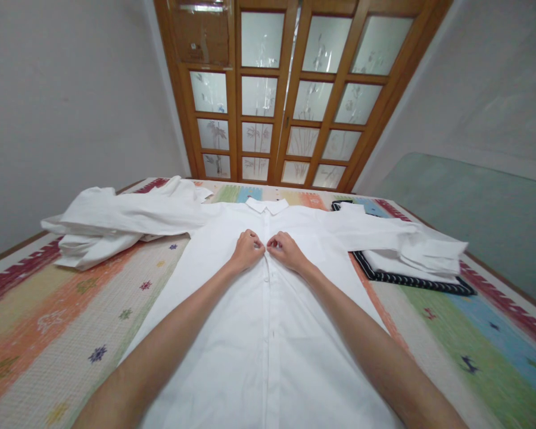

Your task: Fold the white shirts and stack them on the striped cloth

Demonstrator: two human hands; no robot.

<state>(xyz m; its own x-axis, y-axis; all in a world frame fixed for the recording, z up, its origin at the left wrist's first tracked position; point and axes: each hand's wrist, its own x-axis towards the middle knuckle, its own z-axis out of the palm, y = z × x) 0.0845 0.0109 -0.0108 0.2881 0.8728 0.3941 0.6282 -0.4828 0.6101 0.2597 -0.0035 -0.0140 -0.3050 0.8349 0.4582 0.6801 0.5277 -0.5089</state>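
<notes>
1 smooth white cloth shirt (236,345) lies flat on a bumpy, striped cover (67,325) with little star shapes. Its collar (274,207) has 2 points. The left hand (250,247) and right hand (286,249) each have a tight, narrow grip, pinching the front edge below the collar. I can't tell if a button is between them.

Pale light is let through the panes (261,39) at top centre, where streaks of glare are caught. The walls (71,89) are left grey, dimmest at the upper right corner. Only faint, soft shadows are cast on the shirt (218,369). Toward the lower corners, the cloth (125,292) is stretched by wide-angle distortion.
</notes>
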